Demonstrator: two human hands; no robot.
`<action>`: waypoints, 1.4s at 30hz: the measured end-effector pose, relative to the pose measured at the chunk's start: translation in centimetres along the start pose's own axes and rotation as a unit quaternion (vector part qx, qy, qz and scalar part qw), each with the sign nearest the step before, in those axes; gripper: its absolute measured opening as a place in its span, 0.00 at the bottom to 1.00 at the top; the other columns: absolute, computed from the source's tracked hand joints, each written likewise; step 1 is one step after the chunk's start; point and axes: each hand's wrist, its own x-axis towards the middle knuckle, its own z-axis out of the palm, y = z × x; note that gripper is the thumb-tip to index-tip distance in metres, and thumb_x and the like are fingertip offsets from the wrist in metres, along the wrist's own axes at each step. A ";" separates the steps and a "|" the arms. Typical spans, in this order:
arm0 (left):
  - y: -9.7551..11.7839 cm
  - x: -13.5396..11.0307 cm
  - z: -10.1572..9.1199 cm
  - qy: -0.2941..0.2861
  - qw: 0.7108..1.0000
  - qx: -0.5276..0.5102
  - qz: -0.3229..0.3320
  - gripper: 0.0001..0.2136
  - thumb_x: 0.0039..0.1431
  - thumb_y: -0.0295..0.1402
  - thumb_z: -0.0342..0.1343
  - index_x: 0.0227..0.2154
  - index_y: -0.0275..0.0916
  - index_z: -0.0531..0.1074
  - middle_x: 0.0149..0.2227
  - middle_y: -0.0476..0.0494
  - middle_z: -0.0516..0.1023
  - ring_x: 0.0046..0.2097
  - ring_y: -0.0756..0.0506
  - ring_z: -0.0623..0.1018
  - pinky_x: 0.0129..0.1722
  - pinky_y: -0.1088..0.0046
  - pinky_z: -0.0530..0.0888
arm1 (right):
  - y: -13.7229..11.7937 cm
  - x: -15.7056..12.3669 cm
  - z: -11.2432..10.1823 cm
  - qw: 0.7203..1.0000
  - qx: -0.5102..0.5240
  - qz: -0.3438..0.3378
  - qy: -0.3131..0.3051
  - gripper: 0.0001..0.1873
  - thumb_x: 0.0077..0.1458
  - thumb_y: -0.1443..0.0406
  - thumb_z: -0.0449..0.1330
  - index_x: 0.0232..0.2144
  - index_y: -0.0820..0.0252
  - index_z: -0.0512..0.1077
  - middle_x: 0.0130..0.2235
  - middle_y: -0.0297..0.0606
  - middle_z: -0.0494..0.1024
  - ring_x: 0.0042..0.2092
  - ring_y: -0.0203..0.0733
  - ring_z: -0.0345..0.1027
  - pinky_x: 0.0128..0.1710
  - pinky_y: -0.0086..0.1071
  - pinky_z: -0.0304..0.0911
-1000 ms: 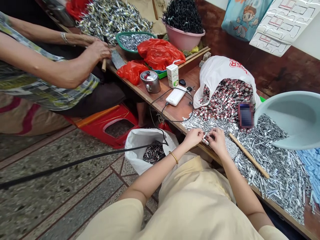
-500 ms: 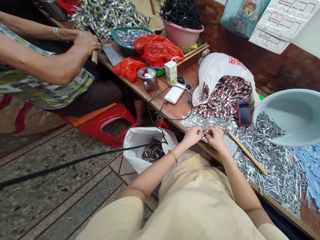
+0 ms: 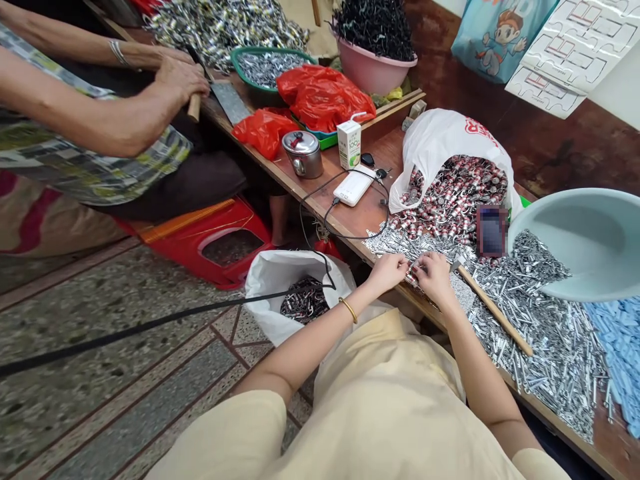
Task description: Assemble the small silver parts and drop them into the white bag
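Nearest the camera, two bare forearms reach out over a cream-coloured lap, the left wrist wearing a thin gold bangle. The left hand and the right hand meet at the near edge of the wooden table, their fingers curled in and pinched narrowly from both sides on a small metal part held between them just above the table edge; its exact shape is too small to tell. Below the left arm, on the floor, a white bag stands open with dark metal pieces inside, and a black cable runs across the tiles. Just beside the right hand lies a wooden stick on a wide heap of silver parts, with pale blue pieces at the far right. Beyond the hands, a second white bag spills red-and-silver pieces onto the table, next to a light blue basin. Further left sit a white power bank, a drink carton and a small metal pot. Farther still are red plastic bags and a pink tub heaped with black pieces. At the far left another person's hand grips a wooden-handled blade.
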 end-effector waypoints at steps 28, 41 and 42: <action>-0.2 0.5 -0.3 -0.017 1.000 0.002 0.001 0.10 0.54 0.24 0.51 0.22 0.37 0.73 0.20 0.50 0.72 0.27 0.48 0.69 0.31 0.73 0.61 | 1.1 2.6 -2.4 0.965 -0.044 -0.196 -0.172 0.21 0.47 0.80 0.50 0.39 0.58 0.72 0.38 0.38 0.77 0.41 0.42 0.69 0.39 0.31 0.59; -0.2 0.4 -0.1 -0.011 1.000 -0.003 -0.010 0.08 0.54 0.25 0.51 0.22 0.38 0.72 0.20 0.51 0.70 0.27 0.48 0.68 0.30 0.73 0.60 | 0.9 5.0 -1.9 0.964 -0.078 -0.103 -0.234 0.16 0.47 0.78 0.56 0.38 0.58 0.66 0.33 0.34 0.76 0.35 0.39 0.68 0.34 0.27 0.57; -0.1 0.4 -0.2 -0.012 1.000 -0.001 -0.012 0.08 0.54 0.25 0.51 0.22 0.38 0.72 0.20 0.51 0.71 0.27 0.48 0.68 0.30 0.73 0.60 | 0.5 5.8 -2.1 0.954 -0.111 -0.096 -0.260 0.16 0.47 0.77 0.57 0.38 0.58 0.66 0.33 0.34 0.76 0.35 0.39 0.68 0.33 0.27 0.57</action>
